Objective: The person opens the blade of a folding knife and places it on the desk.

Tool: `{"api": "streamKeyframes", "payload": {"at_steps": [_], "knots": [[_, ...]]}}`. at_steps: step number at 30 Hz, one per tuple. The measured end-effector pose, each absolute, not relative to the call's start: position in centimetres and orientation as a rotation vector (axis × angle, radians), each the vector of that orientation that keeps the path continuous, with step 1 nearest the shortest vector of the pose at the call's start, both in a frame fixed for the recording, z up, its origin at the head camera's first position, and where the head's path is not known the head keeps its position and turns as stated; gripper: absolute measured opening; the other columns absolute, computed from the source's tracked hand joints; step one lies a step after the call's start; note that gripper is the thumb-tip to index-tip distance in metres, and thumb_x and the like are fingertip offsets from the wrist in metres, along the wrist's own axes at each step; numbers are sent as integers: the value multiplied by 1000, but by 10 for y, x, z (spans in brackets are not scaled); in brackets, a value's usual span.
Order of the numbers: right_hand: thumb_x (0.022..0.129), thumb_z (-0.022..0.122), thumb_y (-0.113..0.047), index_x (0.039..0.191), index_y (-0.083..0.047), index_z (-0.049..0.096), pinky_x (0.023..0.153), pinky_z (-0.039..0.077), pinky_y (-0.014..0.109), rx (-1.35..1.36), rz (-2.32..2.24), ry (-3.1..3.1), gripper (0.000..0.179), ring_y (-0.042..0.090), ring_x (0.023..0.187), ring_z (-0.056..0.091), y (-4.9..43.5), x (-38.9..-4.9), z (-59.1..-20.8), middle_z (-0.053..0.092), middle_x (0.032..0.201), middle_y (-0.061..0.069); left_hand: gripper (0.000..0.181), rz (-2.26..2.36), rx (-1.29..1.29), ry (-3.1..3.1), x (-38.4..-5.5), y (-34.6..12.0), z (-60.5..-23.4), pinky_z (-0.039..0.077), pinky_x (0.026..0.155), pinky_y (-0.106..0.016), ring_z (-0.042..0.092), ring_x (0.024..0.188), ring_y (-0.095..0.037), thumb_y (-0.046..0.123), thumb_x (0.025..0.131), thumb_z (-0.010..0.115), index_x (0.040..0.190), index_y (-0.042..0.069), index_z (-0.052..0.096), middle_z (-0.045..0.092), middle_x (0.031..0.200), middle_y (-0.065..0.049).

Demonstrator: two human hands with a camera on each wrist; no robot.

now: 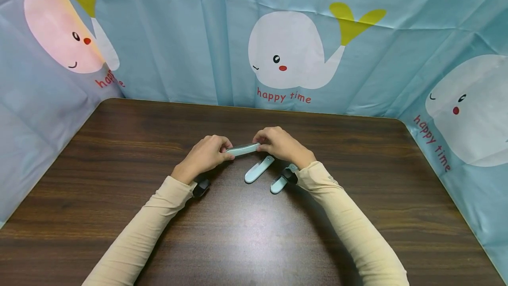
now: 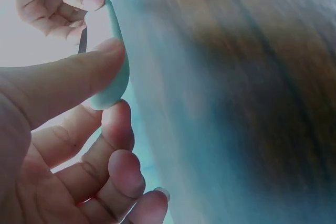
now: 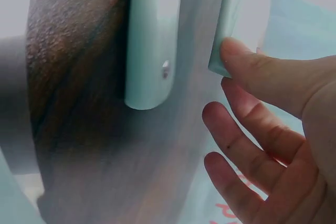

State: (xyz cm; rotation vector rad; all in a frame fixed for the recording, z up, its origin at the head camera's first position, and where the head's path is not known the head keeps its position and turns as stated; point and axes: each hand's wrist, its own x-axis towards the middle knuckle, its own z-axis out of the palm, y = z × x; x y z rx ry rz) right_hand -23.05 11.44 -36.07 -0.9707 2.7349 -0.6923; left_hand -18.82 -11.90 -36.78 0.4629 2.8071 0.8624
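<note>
Your left hand (image 1: 204, 154) pinches the bar (image 1: 244, 149) at nine o'clock, right hand (image 1: 282, 144) at three; likely a handling step, next needing steadiness.

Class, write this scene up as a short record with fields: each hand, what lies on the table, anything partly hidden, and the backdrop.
left hand: pinches one end of a pale green bar
right hand: pinches its other end
on table: two similar pieces
partly hidden: the right-hand piece, behind a black wrist device
backdrop: light blue, with printed whales
</note>
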Motion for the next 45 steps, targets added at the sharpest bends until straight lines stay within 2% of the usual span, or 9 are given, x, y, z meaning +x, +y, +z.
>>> {"api": "streamKeyframes", "payload": {"at_steps": [9,14,22,31,38,45], "knots": [[91,73,-14,104,-5,72,83,52,34,-918,-826,2746,16,17,89,65,125,-223,-359,71,96,6,15,912,508,2843,-187,-116,-363,39,60,-27,52,66,-12,21,88,77,96,10,71,65,78,-1],[91,72,-13,103,-4,72,84,53,35,-918,-887,2747,15,18,91,67,131,-218,-359,72,97,7,17,988,515,2796,-185,-114,-359,43,60,-27,55,66,-12,21,91,73,101,8,70,70,83,-3],[93,70,-14,104,-6,71,85,54,37,-828,-965,2736,14,17,91,68,136,-209,-355,73,95,6,24,1094,560,2751,-184,-112,-358,44,64,-29,56,69,-14,23,95,68,112,6,67,73,89,-8],[92,71,-14,104,-8,71,86,53,41,-788,-982,2752,13,18,92,67,144,-199,-351,74,95,4,21,1158,642,2777,-179,-106,-359,41,63,-28,51,66,-13,21,95,68,110,7,67,73,89,-6],[93,71,-17,103,-8,73,85,53,40,-781,-960,2775,14,17,94,67,144,-194,-352,74,98,3,18,1208,662,2773,-177,-101,-360,39,60,-27,48,63,-13,22,96,67,108,9,67,72,87,-10],[93,70,-14,107,-6,74,86,55,41,-881,-1066,2796,16,17,93,68,142,-193,-352,73,101,5,18,1205,698,2780,-177,-98,-362,40,60,-27,49,62,-13,21,95,67,109,8,67,73,87,-10]]}}
